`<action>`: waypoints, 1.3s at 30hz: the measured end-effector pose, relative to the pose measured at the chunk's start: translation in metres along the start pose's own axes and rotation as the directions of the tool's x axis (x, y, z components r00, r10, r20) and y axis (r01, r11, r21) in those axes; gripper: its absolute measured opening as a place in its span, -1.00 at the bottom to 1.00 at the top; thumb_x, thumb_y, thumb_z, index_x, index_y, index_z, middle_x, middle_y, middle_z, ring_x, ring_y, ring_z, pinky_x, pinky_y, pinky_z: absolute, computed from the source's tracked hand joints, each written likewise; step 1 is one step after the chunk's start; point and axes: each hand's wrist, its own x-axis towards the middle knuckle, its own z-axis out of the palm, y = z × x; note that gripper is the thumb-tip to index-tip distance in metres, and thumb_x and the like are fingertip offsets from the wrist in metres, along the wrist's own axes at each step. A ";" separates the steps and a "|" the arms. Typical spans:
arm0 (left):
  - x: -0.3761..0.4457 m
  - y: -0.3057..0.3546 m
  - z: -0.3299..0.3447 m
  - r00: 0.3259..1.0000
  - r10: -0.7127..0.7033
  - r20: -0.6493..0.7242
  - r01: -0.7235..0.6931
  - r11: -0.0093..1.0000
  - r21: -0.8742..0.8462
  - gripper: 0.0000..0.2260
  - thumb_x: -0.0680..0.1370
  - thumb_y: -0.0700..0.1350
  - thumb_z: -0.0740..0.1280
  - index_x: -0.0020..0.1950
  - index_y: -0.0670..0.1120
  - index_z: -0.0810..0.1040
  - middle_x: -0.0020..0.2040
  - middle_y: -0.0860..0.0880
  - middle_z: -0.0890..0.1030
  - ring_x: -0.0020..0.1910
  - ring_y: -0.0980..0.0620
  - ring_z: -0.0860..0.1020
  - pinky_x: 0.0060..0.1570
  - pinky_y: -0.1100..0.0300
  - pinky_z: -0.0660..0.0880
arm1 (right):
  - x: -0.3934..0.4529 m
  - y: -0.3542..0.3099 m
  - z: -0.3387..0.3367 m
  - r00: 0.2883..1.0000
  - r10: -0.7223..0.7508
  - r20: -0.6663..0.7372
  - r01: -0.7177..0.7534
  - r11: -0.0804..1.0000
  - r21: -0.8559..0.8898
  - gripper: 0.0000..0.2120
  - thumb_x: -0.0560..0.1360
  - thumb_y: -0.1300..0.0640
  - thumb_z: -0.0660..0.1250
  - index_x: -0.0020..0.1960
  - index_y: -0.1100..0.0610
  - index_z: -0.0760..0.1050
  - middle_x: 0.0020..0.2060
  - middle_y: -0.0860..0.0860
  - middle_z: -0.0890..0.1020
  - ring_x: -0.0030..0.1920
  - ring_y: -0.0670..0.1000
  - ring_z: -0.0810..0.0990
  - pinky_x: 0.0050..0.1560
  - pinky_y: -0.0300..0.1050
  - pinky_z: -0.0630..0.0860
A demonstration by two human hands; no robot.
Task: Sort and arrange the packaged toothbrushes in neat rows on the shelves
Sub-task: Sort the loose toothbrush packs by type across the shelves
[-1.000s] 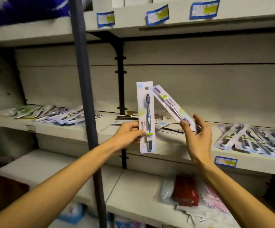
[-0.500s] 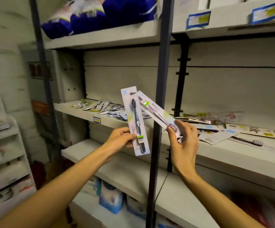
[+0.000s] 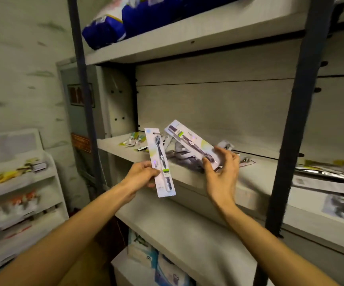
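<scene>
Right now the left hand (image 3: pixel 144 172) is pinching a packaged toothbrush (image 3: pixel 160 162) by its left edge, thumb on the front of the card and the other fingers curled behind it. That pack is standing nearly upright, brush head up, in the air just in front of the middle shelf (image 3: pixel 247 178). The right hand (image 3: pixel 221 172) is holding a second toothbrush pack (image 3: pixel 191 142) by its lower end: the thumb is lying against the front of the card and the fingers (image 3: pixel 227 156) are reaching loosely round the back, partly spread. This second pack is tilting up and to the left, its top corner hanging over the shelf, and its lower part is passing over a blurred heap of loose toothbrush packs (image 3: pixel 179 157) lying on the shelf. The two held packs are sitting close together without touching.

Farther left on the same shelf, a few small green and yellow packets (image 3: pixel 133 139) are lying near the back wall. On the right, past the dark upright post (image 3: pixel 290 129), more flat packs (image 3: pixel 327 174) are lying on the shelf, too blurred to name. Blue and white bags (image 3: pixel 125 19) are sitting on the upper shelf, and a white rack (image 3: pixel 18 182) of blurred goods is standing at the far left.
</scene>
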 end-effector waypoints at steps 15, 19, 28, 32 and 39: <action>0.140 0.014 0.004 0.992 0.095 0.088 -0.098 0.994 0.040 -0.82 0.62 -0.32 0.26 0.18 -0.15 0.55 -0.11 -0.10 0.69 -0.31 0.07 0.70 -0.39 0.19 0.63 | 0.092 0.063 0.048 0.973 0.106 -0.206 -0.109 0.994 -0.002 -0.63 0.45 0.23 0.49 0.21 0.07 0.52 0.19 0.10 0.50 0.16 0.04 0.58 0.31 -0.07 0.47; 0.170 0.010 0.007 0.981 0.156 0.119 -0.162 0.986 0.043 -0.79 0.61 -0.33 0.27 0.20 -0.14 0.56 -0.02 -0.13 0.69 -0.15 -0.02 0.69 -0.17 0.10 0.67 | 0.097 0.065 0.054 0.994 0.037 -0.100 -0.060 0.970 -0.236 -0.65 0.44 0.13 0.50 0.20 0.06 0.56 0.13 0.01 0.50 0.08 -0.03 0.56 0.19 -0.19 0.46; 0.240 -0.009 -0.009 0.961 0.165 0.220 -0.176 0.984 0.029 -0.80 0.57 -0.30 0.33 -0.06 0.00 0.61 -0.23 0.11 0.73 -0.25 0.14 0.70 -0.15 0.11 0.62 | 0.124 0.048 0.124 0.972 0.140 0.188 0.111 0.434 -0.894 -0.65 0.47 -0.19 0.32 -0.06 0.10 0.60 0.02 0.12 0.63 0.03 0.23 0.60 0.00 0.01 0.46; 0.259 -0.021 -0.018 0.939 0.173 0.298 -0.176 0.984 -0.020 -0.82 0.57 -0.30 0.34 -0.03 -0.02 0.63 -0.21 0.10 0.73 -0.21 0.12 0.71 -0.17 0.14 0.62 | 0.124 0.047 0.150 0.916 0.353 0.189 0.018 0.434 -0.901 -0.44 0.36 -0.40 0.37 -0.24 0.14 0.60 -0.29 0.06 0.68 -0.25 0.12 0.65 -0.23 -0.07 0.54; 0.261 -0.028 -0.021 0.897 0.261 0.355 -0.227 0.964 -0.137 -0.82 0.56 -0.28 0.34 -0.02 -0.01 0.63 -0.18 0.10 0.74 -0.21 0.13 0.71 -0.36 0.31 0.56 | 0.118 0.046 0.144 0.897 0.375 0.234 -0.008 0.542 -0.840 -0.42 0.52 -0.42 0.17 -0.07 0.08 0.64 -0.23 0.03 0.70 -0.19 0.09 0.66 -0.19 -0.04 0.59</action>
